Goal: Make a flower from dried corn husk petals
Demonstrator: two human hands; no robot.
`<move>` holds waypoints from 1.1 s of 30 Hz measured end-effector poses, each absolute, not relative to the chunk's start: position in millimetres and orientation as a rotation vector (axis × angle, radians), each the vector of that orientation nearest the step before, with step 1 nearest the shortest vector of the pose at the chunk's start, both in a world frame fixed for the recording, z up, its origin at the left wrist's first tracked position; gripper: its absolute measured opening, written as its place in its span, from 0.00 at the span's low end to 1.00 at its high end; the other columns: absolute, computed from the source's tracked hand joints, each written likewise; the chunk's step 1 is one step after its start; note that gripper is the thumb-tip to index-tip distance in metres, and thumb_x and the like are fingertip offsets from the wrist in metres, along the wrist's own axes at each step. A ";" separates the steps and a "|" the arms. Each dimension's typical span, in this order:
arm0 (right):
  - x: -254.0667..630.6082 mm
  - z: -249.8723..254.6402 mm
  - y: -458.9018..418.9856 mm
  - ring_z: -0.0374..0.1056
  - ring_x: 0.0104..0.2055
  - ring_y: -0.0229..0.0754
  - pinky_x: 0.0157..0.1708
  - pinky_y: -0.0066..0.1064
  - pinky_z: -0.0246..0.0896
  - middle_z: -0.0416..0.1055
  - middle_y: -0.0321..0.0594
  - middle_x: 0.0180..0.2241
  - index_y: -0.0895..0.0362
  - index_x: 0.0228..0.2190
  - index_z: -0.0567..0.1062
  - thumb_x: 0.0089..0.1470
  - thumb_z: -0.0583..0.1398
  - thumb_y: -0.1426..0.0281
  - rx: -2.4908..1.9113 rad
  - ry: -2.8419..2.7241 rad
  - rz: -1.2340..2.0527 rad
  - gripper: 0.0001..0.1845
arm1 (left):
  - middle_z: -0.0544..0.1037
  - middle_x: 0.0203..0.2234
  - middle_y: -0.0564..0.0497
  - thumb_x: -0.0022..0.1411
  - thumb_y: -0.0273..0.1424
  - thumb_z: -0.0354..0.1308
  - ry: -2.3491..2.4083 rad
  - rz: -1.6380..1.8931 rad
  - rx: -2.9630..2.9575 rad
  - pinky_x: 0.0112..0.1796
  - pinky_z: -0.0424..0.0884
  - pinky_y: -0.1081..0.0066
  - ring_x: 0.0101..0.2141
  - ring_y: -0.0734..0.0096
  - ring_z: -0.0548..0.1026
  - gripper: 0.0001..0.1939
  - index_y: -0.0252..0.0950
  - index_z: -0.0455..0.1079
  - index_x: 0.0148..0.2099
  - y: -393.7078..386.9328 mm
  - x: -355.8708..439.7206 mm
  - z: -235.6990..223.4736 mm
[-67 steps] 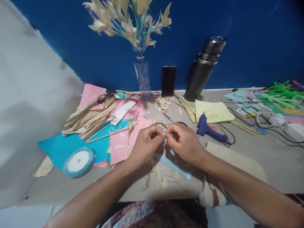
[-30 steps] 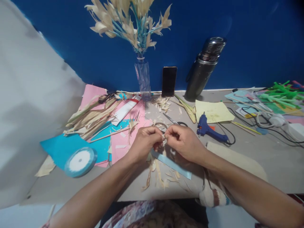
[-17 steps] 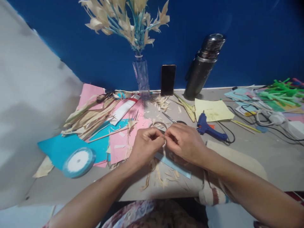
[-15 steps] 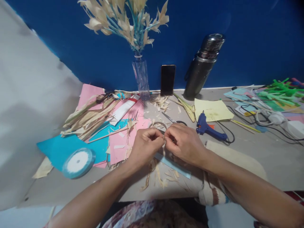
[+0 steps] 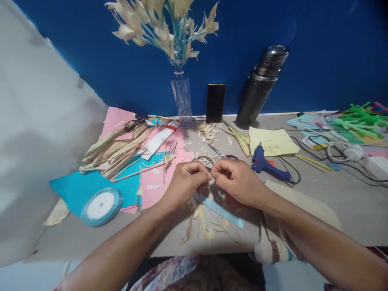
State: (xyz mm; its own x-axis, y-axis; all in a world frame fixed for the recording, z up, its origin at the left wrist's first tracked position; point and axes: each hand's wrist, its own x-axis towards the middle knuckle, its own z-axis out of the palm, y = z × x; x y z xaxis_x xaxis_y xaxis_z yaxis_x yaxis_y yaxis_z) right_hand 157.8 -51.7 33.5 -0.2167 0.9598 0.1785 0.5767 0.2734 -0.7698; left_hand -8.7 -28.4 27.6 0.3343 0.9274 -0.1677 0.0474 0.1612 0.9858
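Over the middle of the table, my left hand (image 5: 187, 182) and my right hand (image 5: 238, 182) meet fingertip to fingertip. Both pinch a small pale strip of dried husk (image 5: 209, 189), part of which dangles below; the fingers cover most of it. Beneath the hands lies a light blue ribbon strip (image 5: 222, 211), with torn husk scraps (image 5: 201, 224) around it. Scissors (image 5: 220, 151) rest just beyond my fingers, partly hidden by my right hand.
Left are a ribbon roll (image 5: 117, 208), blue paper (image 5: 68, 186) and dried husks (image 5: 118, 153). A bottle of husk flowers (image 5: 182, 101), a phone (image 5: 216, 103) and a flask (image 5: 260, 89) stand behind. A blue glue gun (image 5: 268, 166) and cables (image 5: 325, 151) lie right.
Both hands stay together at nearly the same spot, with fingertips shifting slightly on the strip. The whole view has moved a little; the objects on the table have not changed place.
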 end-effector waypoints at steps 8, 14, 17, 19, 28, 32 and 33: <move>157.8 32.7 -53.1 0.61 0.27 0.38 0.30 0.29 0.51 0.68 0.35 0.23 0.58 0.23 0.70 0.49 0.59 0.77 -1.406 -2.052 0.451 0.06 | 0.68 0.13 0.56 0.46 0.24 0.56 1.114 0.859 1.430 0.22 0.58 0.76 0.18 0.78 0.64 0.06 0.34 0.71 0.20 -33.5 -6.5 28.1; 157.0 34.7 -49.6 0.59 0.22 0.35 0.24 0.26 0.50 0.66 0.31 0.20 0.57 0.22 0.70 0.47 0.56 0.77 -1.424 -1.787 0.909 0.06 | 0.69 0.14 0.55 0.48 0.26 0.57 1.048 0.801 1.313 0.22 0.61 0.75 0.18 0.76 0.66 0.05 0.34 0.70 0.22 -32.2 -5.9 33.1; 156.7 32.8 -49.6 0.59 0.24 0.35 0.25 0.27 0.50 0.65 0.31 0.20 0.57 0.22 0.69 0.48 0.57 0.76 -1.405 -1.812 0.762 0.06 | 0.69 0.15 0.55 0.50 0.27 0.58 1.055 0.799 1.326 0.23 0.62 0.75 0.18 0.76 0.66 0.05 0.34 0.69 0.23 -31.7 -6.2 33.3; 156.2 30.5 -50.3 0.59 0.25 0.36 0.27 0.28 0.49 0.65 0.32 0.21 0.57 0.23 0.69 0.49 0.57 0.76 -1.395 -1.883 0.593 0.06 | 0.69 0.16 0.56 0.51 0.27 0.57 1.068 0.796 1.360 0.23 0.63 0.75 0.18 0.76 0.66 0.04 0.34 0.69 0.25 -32.0 -6.6 31.9; 156.8 23.5 -50.5 0.61 0.29 0.40 0.31 0.31 0.51 0.68 0.37 0.25 0.57 0.24 0.69 0.53 0.57 0.76 -1.349 -2.084 0.289 0.07 | 0.71 0.18 0.55 0.52 0.26 0.55 1.139 0.784 1.545 0.26 0.62 0.75 0.22 0.75 0.67 0.05 0.34 0.69 0.25 -32.9 -8.0 25.1; 153.7 21.5 -50.6 0.60 0.28 0.39 0.30 0.30 0.49 0.67 0.36 0.24 0.57 0.23 0.68 0.50 0.57 0.77 -1.385 -2.065 0.346 0.07 | 0.70 0.18 0.55 0.51 0.25 0.54 1.142 0.790 1.574 0.26 0.60 0.76 0.23 0.76 0.65 0.05 0.34 0.68 0.24 -32.1 -8.3 23.1; 152.7 22.0 -50.7 0.59 0.27 0.38 0.29 0.30 0.49 0.67 0.35 0.24 0.57 0.23 0.67 0.49 0.57 0.78 -1.403 -2.037 0.384 0.06 | 0.69 0.18 0.55 0.50 0.24 0.55 1.145 0.800 1.577 0.25 0.59 0.76 0.23 0.76 0.64 0.05 0.34 0.68 0.23 -31.8 -8.3 23.1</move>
